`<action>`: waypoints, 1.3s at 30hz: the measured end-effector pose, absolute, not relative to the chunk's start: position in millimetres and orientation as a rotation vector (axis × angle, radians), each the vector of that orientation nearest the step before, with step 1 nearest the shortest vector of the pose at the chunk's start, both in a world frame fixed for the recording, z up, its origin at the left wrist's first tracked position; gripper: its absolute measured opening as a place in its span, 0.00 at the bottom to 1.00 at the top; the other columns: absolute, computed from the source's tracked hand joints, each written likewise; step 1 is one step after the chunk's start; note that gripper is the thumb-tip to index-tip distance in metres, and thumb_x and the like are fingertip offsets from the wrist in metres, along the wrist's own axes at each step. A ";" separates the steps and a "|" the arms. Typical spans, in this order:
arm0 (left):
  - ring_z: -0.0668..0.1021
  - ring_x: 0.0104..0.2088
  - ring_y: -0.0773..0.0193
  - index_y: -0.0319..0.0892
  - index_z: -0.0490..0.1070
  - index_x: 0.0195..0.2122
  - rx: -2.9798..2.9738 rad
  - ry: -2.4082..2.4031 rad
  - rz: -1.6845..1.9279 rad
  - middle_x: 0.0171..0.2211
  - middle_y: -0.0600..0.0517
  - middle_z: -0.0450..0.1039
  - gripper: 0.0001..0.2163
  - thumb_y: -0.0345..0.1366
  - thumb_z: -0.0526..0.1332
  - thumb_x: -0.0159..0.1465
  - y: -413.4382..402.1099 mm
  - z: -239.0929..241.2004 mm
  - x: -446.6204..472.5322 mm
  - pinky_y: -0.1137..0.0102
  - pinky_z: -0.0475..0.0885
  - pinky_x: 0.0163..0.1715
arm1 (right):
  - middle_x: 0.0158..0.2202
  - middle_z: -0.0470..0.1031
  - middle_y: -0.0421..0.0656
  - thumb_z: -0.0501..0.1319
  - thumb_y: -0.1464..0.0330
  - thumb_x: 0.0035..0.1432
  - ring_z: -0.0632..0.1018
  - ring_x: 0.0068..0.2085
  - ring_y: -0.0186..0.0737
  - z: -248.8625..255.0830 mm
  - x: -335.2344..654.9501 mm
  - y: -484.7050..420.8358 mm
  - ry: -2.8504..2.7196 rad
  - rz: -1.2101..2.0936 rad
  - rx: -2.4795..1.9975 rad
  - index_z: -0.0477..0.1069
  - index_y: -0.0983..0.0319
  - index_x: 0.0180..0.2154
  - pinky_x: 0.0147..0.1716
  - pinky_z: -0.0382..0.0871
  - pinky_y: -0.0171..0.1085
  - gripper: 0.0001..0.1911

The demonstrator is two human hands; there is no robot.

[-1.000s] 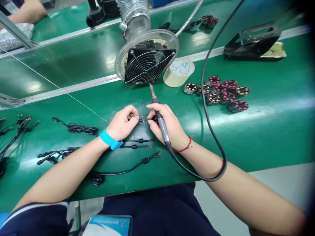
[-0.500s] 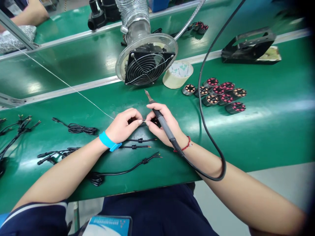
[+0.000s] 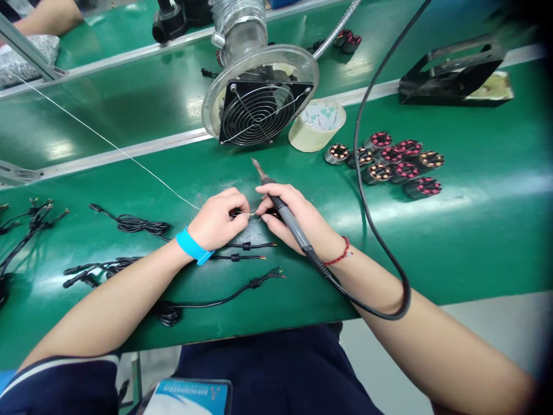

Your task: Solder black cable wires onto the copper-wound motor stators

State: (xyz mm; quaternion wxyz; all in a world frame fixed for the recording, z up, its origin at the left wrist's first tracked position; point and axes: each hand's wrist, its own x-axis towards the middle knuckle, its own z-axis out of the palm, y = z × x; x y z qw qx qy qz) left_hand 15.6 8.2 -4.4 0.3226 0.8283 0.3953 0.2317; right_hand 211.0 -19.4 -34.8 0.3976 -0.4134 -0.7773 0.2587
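Note:
My right hand (image 3: 300,222) is closed around a soldering iron (image 3: 294,225), its tip angled up and to the left, away from the fingertips. Opposite it, my left hand (image 3: 222,219) is closed in a pinch. A thin pale solder wire (image 3: 129,154) runs down from the upper left into that hand. Between both sets of fingertips a short fine wire end (image 3: 253,214) shows, and the right thumb and finger are close to it. Something dark under the fingers is mostly hidden. Below lie black cables (image 3: 246,257) with stripped coloured ends.
A fume extractor fan (image 3: 259,115) hangs above my hands, beside a tape roll (image 3: 317,125). Several wound motor stators (image 3: 406,171) stand at right. The iron's cord (image 3: 358,173) loops over my right forearm. A black stand (image 3: 453,75) sits behind. Coiled cables (image 3: 144,225) lie left.
My right hand has shifted slightly right and its fingertips have parted a little from the left ones. The left hand stays nearly in place. The view has tilted slightly.

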 end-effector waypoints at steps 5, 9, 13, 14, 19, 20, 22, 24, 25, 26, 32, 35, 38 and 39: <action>0.69 0.29 0.68 0.40 0.67 0.24 2.112 1.063 0.619 0.27 0.54 0.66 0.05 0.28 0.55 0.55 10.0 -3.8 15.8 0.71 0.64 0.32 | 0.35 0.77 0.38 0.58 0.77 0.57 0.73 0.42 0.44 -34.4 209.0 -18.3 -1.987 0.668 -1.056 0.61 0.55 0.53 0.46 0.67 0.46 0.23; 0.69 0.29 0.68 0.40 0.68 0.24 2.047 1.094 0.621 0.27 0.54 0.67 0.04 0.28 0.56 0.54 11.9 -4.2 15.1 0.70 0.65 0.32 | 0.34 0.76 0.37 0.58 0.74 0.59 0.75 0.38 0.40 -35.8 202.4 -19.7 -1.841 0.728 -1.088 0.61 0.55 0.52 0.47 0.68 0.45 0.20; 0.69 0.28 0.68 0.40 0.69 0.24 1.980 1.121 0.626 0.27 0.54 0.68 0.04 0.29 0.57 0.54 12.3 -5.2 14.8 0.71 0.65 0.32 | 0.34 0.75 0.37 0.58 0.72 0.59 0.77 0.37 0.38 -39.7 195.8 -20.2 -1.649 0.809 -1.166 0.60 0.54 0.53 0.46 0.70 0.44 0.21; 0.69 0.28 0.69 0.40 0.69 0.24 1.972 1.119 0.626 0.27 0.54 0.68 0.04 0.29 0.57 0.54 12.2 -5.4 14.9 0.71 0.65 0.31 | 0.35 0.75 0.37 0.59 0.72 0.58 0.77 0.38 0.38 -40.0 195.2 -20.2 -1.634 0.817 -1.172 0.61 0.54 0.53 0.47 0.71 0.44 0.21; 0.70 0.29 0.68 0.40 0.69 0.24 1.978 1.101 0.633 0.27 0.54 0.68 0.04 0.30 0.57 0.55 12.1 -5.9 15.0 0.71 0.66 0.31 | 0.34 0.77 0.37 0.57 0.70 0.63 0.79 0.35 0.37 -30.7 202.1 -25.1 -1.588 0.795 -1.167 0.65 0.54 0.52 0.43 0.75 0.41 0.16; 0.70 0.29 0.68 0.40 0.69 0.24 1.981 1.100 0.630 0.27 0.53 0.69 0.04 0.30 0.57 0.55 12.0 -6.0 15.0 0.71 0.66 0.32 | 0.34 0.78 0.38 0.56 0.69 0.64 0.79 0.34 0.37 -27.2 205.0 -27.3 -1.593 0.771 -1.172 0.66 0.53 0.53 0.42 0.76 0.41 0.16; 0.71 0.29 0.68 0.40 0.69 0.24 1.978 1.097 0.614 0.28 0.53 0.69 0.04 0.29 0.57 0.55 11.8 -6.1 15.2 0.71 0.66 0.32 | 0.38 0.79 0.40 0.58 0.67 0.65 0.80 0.36 0.40 -20.4 211.2 -32.0 -1.632 0.673 -1.165 0.68 0.52 0.52 0.41 0.76 0.43 0.14; 0.71 0.29 0.68 0.40 0.68 0.23 1.972 1.092 0.599 0.28 0.53 0.69 0.04 0.28 0.57 0.55 11.4 -6.5 15.5 0.71 0.67 0.32 | 0.41 0.78 0.42 0.60 0.67 0.63 0.80 0.38 0.42 -15.2 216.5 -36.2 -1.679 0.534 -1.127 0.70 0.52 0.49 0.41 0.76 0.44 0.12; 0.71 0.29 0.68 0.40 0.67 0.23 1.972 1.092 0.592 0.28 0.53 0.69 0.04 0.28 0.57 0.55 11.1 -6.7 15.8 0.71 0.67 0.32 | 0.41 0.78 0.42 0.61 0.67 0.62 0.79 0.37 0.42 -13.6 218.7 -38.1 -1.683 0.474 -1.112 0.71 0.52 0.47 0.39 0.76 0.44 0.11; 0.71 0.29 0.68 0.40 0.67 0.23 1.973 1.096 0.589 0.28 0.53 0.69 0.05 0.27 0.57 0.54 10.8 -7.0 16.0 0.71 0.67 0.32 | 0.39 0.78 0.42 0.62 0.67 0.62 0.78 0.34 0.41 -12.8 220.6 -39.7 -1.674 0.430 -1.103 0.72 0.52 0.46 0.35 0.76 0.42 0.10; 0.72 0.30 0.67 0.40 0.66 0.22 1.952 1.134 0.566 0.27 0.53 0.70 0.06 0.26 0.57 0.55 8.9 -7.6 17.0 0.70 0.67 0.32 | 0.24 0.72 0.36 0.63 0.67 0.60 0.70 0.21 0.34 -16.0 229.2 -47.9 -1.620 0.424 -1.048 0.73 0.53 0.39 0.18 0.64 0.36 0.05; 0.72 0.30 0.67 0.40 0.65 0.22 1.944 1.141 0.564 0.27 0.53 0.70 0.06 0.27 0.57 0.54 8.3 -7.1 17.6 0.70 0.67 0.33 | 0.22 0.72 0.36 0.63 0.65 0.60 0.69 0.19 0.33 -16.3 231.1 -49.2 -1.660 0.408 -1.049 0.73 0.53 0.38 0.17 0.62 0.37 0.03; 0.72 0.30 0.67 0.40 0.65 0.21 1.942 1.146 0.564 0.27 0.53 0.70 0.06 0.27 0.57 0.54 8.5 -6.7 18.2 0.69 0.67 0.32 | 0.23 0.73 0.37 0.62 0.63 0.61 0.69 0.18 0.34 -14.5 230.2 -48.3 -1.691 0.378 -1.071 0.73 0.53 0.36 0.15 0.60 0.38 0.02; 0.72 0.30 0.67 0.40 0.65 0.21 1.944 1.145 0.561 0.27 0.53 0.70 0.06 0.27 0.57 0.54 8.7 -6.6 18.3 0.70 0.67 0.32 | 0.23 0.73 0.37 0.61 0.63 0.61 0.69 0.18 0.34 -13.7 229.4 -47.9 -1.701 0.376 -1.078 0.73 0.52 0.35 0.15 0.60 0.38 0.02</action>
